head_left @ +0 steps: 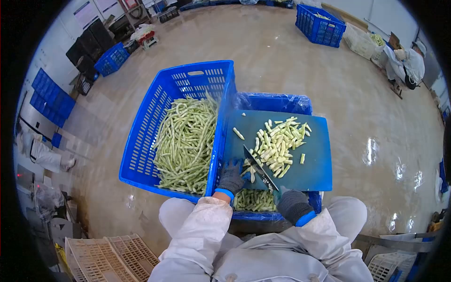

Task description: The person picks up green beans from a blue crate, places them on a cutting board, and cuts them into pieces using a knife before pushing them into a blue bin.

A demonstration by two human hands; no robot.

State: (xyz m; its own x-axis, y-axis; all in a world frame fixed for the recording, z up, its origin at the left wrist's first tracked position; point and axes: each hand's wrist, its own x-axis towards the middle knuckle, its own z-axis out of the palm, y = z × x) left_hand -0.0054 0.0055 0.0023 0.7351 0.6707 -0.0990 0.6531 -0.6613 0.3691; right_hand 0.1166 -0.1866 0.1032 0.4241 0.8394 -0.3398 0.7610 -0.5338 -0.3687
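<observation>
My right hand (294,205), in a dark grey glove with a blue cuff, is closed around the handle of a kitchen knife (261,172). The dark blade slants up and left across the blue-green cutting board (314,141), with small bits stuck to it. My left hand (230,178), also gloved, lies at the board's lower left edge with its fingers apart. Its thumb side is by a few bean pieces (251,174) beside the blade; whether it touches them is hard to tell. Beyond the knife lies a pile of cut green beans (279,144).
A blue crate (141,136) of long green beans (188,141) stands left of the board. Under the board, a plastic-lined blue crate (277,102) holds cut pieces (254,200). Another blue crate (321,26) and a seated person (409,66) are at the far right.
</observation>
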